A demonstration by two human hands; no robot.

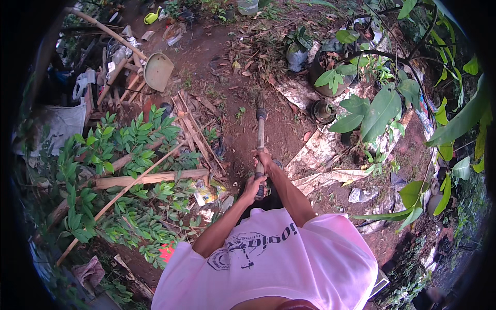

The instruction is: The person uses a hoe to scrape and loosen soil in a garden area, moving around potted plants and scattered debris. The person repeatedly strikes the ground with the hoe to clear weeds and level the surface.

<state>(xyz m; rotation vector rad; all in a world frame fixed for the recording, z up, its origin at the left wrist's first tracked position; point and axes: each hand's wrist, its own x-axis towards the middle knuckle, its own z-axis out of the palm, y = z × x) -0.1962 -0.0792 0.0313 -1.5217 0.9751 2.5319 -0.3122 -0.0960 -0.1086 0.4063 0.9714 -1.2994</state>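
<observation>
Both my hands are closed around the handle of a stick broom [260, 130], held out in front of me. My left hand [253, 187] grips the dark end of the handle close to my body. Further up the pale shaft is my right hand [264, 161]. The broom's thin bristles [260, 100] point away from me, over brown soil strewn with dry leaves. Whether the bristle tips touch the soil, I cannot tell.
Cut leafy branches [143, 131], a wooden plank [155, 177] and a long thin stick [128, 188] lie at left. Beyond them stands a long-handled dustpan [158, 71]. Potted plants [297, 58], dirty sheeting [316, 151] and overhanging leaves [381, 112] are at right.
</observation>
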